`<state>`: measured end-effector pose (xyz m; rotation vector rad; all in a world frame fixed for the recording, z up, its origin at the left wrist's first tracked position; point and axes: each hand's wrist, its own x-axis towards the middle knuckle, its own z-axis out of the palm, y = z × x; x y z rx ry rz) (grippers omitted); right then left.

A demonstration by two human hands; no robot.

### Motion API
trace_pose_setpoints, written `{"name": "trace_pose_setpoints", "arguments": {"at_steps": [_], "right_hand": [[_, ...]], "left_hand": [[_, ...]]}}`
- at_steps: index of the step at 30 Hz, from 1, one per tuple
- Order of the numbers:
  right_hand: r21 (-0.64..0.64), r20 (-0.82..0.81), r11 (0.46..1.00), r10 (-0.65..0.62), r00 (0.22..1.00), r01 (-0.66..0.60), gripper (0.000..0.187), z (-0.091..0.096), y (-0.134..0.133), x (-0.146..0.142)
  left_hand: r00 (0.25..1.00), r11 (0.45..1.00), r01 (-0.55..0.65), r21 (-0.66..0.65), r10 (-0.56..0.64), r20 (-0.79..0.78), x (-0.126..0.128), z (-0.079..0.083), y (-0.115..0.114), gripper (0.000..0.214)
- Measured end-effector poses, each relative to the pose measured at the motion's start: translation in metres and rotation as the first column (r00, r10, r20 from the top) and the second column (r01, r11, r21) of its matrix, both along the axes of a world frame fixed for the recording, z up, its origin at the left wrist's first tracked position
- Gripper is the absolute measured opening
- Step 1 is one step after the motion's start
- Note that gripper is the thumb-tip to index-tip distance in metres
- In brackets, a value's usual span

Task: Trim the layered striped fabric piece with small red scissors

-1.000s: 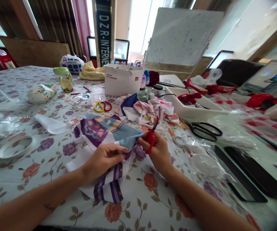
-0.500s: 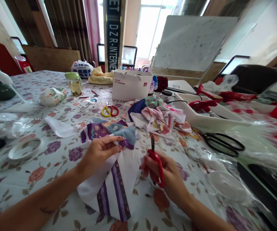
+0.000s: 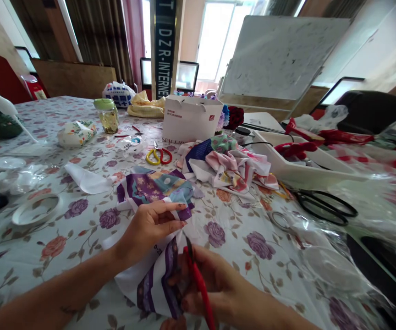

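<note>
Between the thumb and fingers of my left hand (image 3: 151, 231) is the edge of a piece of printed fabric (image 3: 150, 185), purple and blue with a white border. Part of the fabric hangs down toward me, showing purple stripes on white (image 3: 163, 275). My right hand (image 3: 215, 284) is closed around red-handled scissors (image 3: 198, 279). Their dark blades point up at the fabric just below my left fingertips; whether they touch the cloth I cannot tell. A white scrap of fabric (image 3: 88, 178) lies to the left.
Beyond the fabric are yellow-and-red scissors (image 3: 158, 156) and a heap of cloth (image 3: 228, 165). A white paper bag (image 3: 193, 119) stands behind. On the right are black scissors (image 3: 325, 206) and a white bin (image 3: 301, 160); on the left, a roll of tape (image 3: 36, 211).
My right hand has brought the red-handled scissors left and down, close to the fabric under my left hand. My left hand has shifted slightly right and down, still pinching the cloth.
</note>
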<state>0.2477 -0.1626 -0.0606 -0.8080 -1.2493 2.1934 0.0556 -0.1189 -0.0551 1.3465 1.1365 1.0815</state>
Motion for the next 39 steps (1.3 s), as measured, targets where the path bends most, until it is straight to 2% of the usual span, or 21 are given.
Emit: {"name": "trace_pose_setpoints", "arguments": {"at_steps": [3, 8, 11, 15, 18, 27, 39], "right_hand": [[0.026, 0.003, 1.0, -0.013, 1.0, 0.013, 0.036, 0.0, -0.002, -0.001], [0.207, 0.156, 0.955, -0.247, 0.956, 0.213, 0.041, -0.001, 0.004, 0.002], [0.269, 0.271, 0.928, -0.329, 0.905, 0.257, 0.047, -0.002, 0.007, 0.003], [0.088, 0.294, 0.978, -0.207, 0.933, 0.189, 0.059, -0.006, 0.006, 0.0], [0.02, 0.318, 0.984, -0.172, 0.933, 0.175, 0.062, -0.008, 0.002, -0.001], [0.195, 0.436, 0.971, -0.212, 0.875, 0.138, 0.064, -0.01, -0.007, -0.001], [0.183, 0.449, 0.978, -0.173, 0.877, 0.099, 0.062, -0.009, -0.008, 0.0]], "left_hand": [[1.0, 1.0, 0.014, 0.012, -0.014, -0.026, 0.0, 0.0, 0.001, 0.031], [0.998, 0.999, 0.004, 0.053, 0.0, -0.07, -0.005, 0.0, 0.006, 0.026], [0.998, 0.998, -0.031, 0.059, 0.034, -0.057, -0.009, -0.002, 0.008, 0.026], [0.998, 0.998, -0.04, 0.053, 0.043, -0.049, -0.01, -0.002, 0.007, 0.029], [0.998, 0.998, -0.005, 0.065, 0.009, -0.057, -0.01, 0.002, 0.004, 0.032], [0.998, 0.998, 0.065, 0.016, -0.065, -0.015, -0.011, 0.009, 0.001, 0.041], [0.986, 0.984, 0.125, -0.126, -0.109, 0.125, -0.002, 0.005, -0.007, 0.044]]}}
